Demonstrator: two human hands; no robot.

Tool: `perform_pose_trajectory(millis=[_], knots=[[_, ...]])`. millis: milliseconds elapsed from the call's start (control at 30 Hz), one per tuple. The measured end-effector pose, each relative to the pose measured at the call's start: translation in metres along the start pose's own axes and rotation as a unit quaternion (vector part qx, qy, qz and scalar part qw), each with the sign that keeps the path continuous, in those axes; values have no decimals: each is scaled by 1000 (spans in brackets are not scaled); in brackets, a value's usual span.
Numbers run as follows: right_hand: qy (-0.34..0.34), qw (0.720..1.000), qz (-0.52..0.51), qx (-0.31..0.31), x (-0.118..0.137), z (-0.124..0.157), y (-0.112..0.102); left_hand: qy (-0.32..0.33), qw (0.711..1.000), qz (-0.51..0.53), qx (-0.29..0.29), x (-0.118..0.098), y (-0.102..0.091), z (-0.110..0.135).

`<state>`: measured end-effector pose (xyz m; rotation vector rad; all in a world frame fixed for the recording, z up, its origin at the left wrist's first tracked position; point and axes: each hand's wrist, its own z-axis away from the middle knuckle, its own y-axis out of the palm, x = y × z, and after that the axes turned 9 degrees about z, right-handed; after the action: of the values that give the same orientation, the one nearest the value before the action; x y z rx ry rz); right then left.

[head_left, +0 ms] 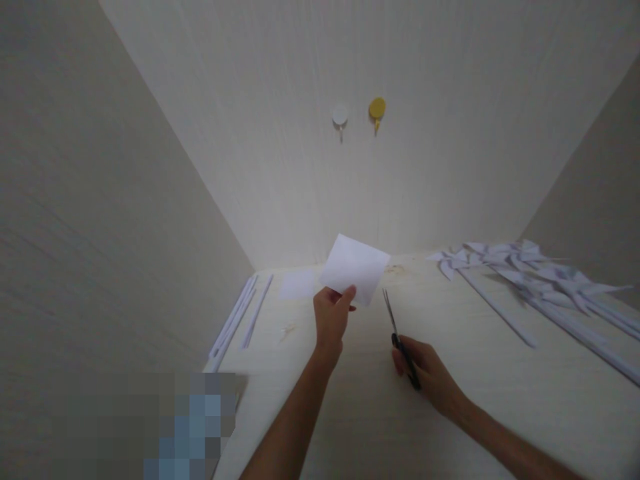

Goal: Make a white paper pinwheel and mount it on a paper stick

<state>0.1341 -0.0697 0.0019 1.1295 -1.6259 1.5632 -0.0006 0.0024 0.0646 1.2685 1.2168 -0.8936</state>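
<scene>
A square sheet of white paper (354, 262) is pinched between the thumb and fingers of my left hand (332, 317), raised above the table and tilted. My right hand (425, 370) is closed around the black handles of a pair of scissors (395, 327). Its thin metal blades point up and away from me, slightly parted, just right of the paper and not touching it. Behind my left hand, another white paper sheet (297, 285) lies flat on the table.
Several paper pinwheels (520, 267) on white sticks lie at the right. Several white paper sticks (233, 319) rest along the left side of the table (370, 413). Walls rise at the back and both sides. White (340, 116) and yellow (377, 109) hooks hang on the back wall.
</scene>
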Motion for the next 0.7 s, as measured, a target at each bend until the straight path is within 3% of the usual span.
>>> perform_pose_trajectory(millis=[233,467,700], knots=[[-10,999,16,31,-5,3,4,-19,999,29,5,-3,4,4],[-13,998,48,28,-7,3,5,-32,997,70,-13,-3,7,7],[-15,998,58,27,-7,2,6,-57,992,109,8,-5,9,11]])
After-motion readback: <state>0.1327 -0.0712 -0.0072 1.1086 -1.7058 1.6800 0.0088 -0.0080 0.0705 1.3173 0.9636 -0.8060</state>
